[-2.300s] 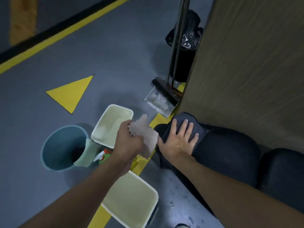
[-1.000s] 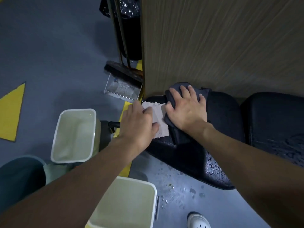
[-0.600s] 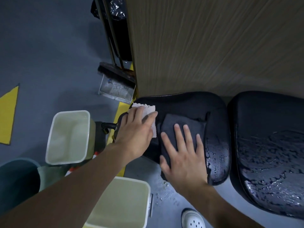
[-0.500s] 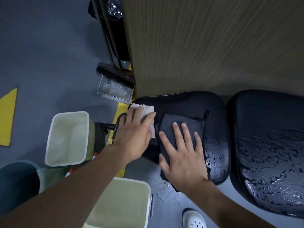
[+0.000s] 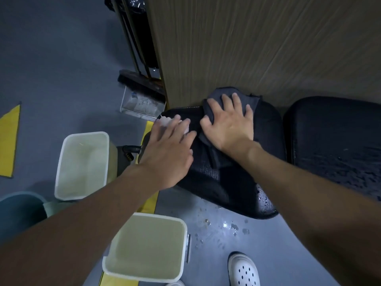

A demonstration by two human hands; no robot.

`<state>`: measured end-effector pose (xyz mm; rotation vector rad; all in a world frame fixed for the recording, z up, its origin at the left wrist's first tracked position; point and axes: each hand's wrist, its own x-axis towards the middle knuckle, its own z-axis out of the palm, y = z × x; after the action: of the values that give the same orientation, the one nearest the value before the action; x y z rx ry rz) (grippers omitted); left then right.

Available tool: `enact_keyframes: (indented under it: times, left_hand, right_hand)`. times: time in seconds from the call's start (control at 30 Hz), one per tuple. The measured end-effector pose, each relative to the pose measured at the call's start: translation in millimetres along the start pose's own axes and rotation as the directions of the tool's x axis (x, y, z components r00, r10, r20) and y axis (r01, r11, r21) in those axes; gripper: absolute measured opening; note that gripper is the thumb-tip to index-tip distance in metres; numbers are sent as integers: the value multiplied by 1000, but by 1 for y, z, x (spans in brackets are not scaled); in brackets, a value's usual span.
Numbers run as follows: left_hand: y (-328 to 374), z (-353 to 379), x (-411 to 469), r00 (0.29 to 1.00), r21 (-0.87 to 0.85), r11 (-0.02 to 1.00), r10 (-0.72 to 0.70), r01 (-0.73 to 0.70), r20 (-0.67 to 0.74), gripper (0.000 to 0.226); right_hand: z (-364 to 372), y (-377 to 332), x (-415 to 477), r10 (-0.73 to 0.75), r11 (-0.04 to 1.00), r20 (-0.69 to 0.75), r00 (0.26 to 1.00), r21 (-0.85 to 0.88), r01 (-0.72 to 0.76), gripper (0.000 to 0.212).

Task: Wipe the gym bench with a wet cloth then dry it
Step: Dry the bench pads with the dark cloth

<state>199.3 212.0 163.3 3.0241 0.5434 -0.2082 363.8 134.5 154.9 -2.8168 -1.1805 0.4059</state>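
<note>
- Right hand fingers spread flat, pressing dark cloth onto black padded worktop, up against wood panel.
- Left hand fingers straight, flat on white cloth at worktop's left end.
- Water drops on floor.

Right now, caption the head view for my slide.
Left hand presses a white cloth, right hand a dark cloth, on the wet bench beside two tubs.

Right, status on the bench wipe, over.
Left hand flat on pale cloth, right hand flat on dark cloth. Bench wet at near edge. Wall tight behind.
</note>
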Motion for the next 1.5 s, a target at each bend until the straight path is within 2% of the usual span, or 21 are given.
enact_keyframes:
  times: [0.2,0.27,0.4,0.47,0.53,0.73,0.83,0.97,1.1,1.2,1.37,1.5]
  left_hand:
    - [16,-5,3,995,-9,1000,4,-3,95,60]
    - [22,-9,5,988,-34,999,23,-18,151,66]
    - [29,-19,14,960,-87,996,30,-6,279,99]
    - [32,-21,17,945,-44,999,35,-22,324,117]
    - [34,-20,18,946,15,1000,21,-27,323,124]
    - [36,-19,20,951,68,997,-1,-21,309,126]
    - [37,-19,20,950,69,997,0,-23,312,126]
    - [38,-21,19,948,62,998,-8,-13,317,126]
    - [39,-25,17,942,39,999,-10,-3,335,125]
    - [39,-27,16,935,16,1000,-11,6,354,124]
    - [38,-25,19,931,26,1000,-11,2,364,124]
    - [39,-22,19,948,52,999,-3,-14,317,125]
  right_hand:
    - [24,12,-110,-65,997,-95,993,-45,61,66]
    - [37,21,-147,-104,990,-74,992,-100,96,66]
    - [43,36,-156,-173,978,-69,982,-130,164,64]
    - [39,36,-143,-164,982,-91,982,-103,155,64]
    - [32,36,-126,-137,989,-97,986,-68,130,66]
    - [-8,58,-10,45,999,-13,999,2,-45,67]
    - [-15,69,16,107,992,17,994,60,-108,65]
    - [-5,69,-27,137,990,-40,990,34,-136,67]
    - [17,70,-121,126,992,-146,981,11,-126,70]
    - [35,73,-173,89,996,-124,988,-12,-91,70]
    - [29,82,-154,8,998,-118,993,-57,-15,70]
    - [5,82,-90,54,998,-89,995,-34,-57,72]
